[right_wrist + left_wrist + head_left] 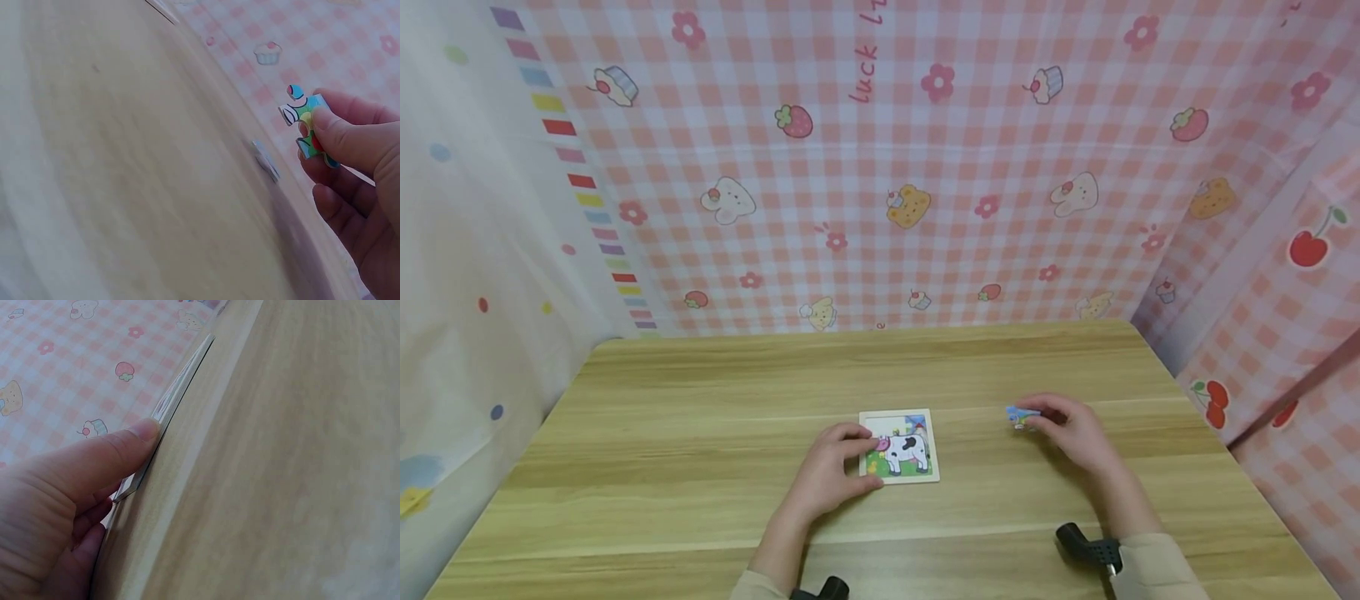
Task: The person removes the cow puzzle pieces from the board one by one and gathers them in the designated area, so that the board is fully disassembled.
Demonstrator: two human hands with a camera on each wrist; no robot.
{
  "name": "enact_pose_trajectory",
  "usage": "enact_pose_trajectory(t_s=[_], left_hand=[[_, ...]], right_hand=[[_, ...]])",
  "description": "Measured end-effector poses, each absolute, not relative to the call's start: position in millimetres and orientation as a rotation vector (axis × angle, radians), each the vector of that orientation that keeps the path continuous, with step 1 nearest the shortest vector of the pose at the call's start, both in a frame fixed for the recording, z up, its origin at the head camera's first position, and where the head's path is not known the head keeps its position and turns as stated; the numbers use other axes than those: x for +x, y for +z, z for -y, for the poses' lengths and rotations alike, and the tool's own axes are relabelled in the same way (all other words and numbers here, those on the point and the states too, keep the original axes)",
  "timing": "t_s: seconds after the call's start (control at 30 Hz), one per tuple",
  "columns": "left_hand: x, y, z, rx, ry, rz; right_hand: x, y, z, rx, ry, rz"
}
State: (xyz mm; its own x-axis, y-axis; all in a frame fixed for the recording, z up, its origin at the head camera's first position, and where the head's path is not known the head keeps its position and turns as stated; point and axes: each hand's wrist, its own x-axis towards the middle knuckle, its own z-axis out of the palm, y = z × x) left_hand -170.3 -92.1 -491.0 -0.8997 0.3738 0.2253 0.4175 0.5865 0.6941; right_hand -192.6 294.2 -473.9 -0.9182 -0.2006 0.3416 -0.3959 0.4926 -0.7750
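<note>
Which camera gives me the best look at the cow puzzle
The head view: the cow puzzle shows its picture there, partly covered by the left hand. The left wrist view catches it nearly edge-on; in the right wrist view, a pale strip at the top might be it.

A curtained-off corner, the wider room hidden: a wood-grain desk [700,467] under the fingers [859,447], pink checked cloth [850,158] with cupcakes and strawberries beyond them, a dotted curtain [475,358] to their left.
</note>
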Motion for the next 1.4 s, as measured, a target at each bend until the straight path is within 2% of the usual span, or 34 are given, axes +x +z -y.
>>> enact_pose_trajectory(t_s=[0.93, 1.4], left_hand=[[-169, -491, 92, -0.681, -1.2, 2.746], [-170, -492, 91, -0.674, -1.222, 2.755]], right_hand=[[-198, -481, -327, 0.248, 1.084, 2.736], [-210, -488, -324, 0.273, 0.987, 2.692]])
